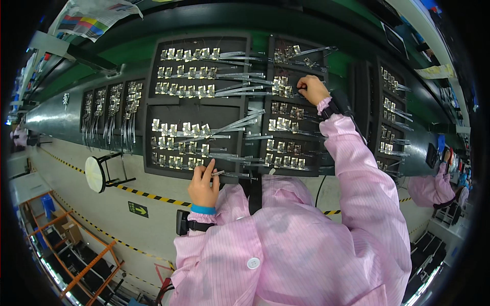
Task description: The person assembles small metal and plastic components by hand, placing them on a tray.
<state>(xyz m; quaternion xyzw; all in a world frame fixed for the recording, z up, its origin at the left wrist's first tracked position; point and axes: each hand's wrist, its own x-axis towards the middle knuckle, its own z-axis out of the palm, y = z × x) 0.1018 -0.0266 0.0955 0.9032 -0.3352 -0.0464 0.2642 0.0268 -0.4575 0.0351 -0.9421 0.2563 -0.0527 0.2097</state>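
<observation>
Factory workshop: parts trays (236, 45), hazard-striped floor tape (153, 196).

smock (316, 245): pink, pinstriped | trays (204, 113): black | pieces (210, 91): gold-toned | wristband (203, 209): blue | floor tape (155, 196): yellow-black

Floor sign (131, 205): dark rectangle on the pale floor (171, 224), bearing a yellow-green arrow (138, 209). Colour-block sheet (94, 20), upper left: print too small to make out. Words and numbers: none legible.

Right grip (304, 87) far forward, curled — left grip (205, 184) low.
</observation>
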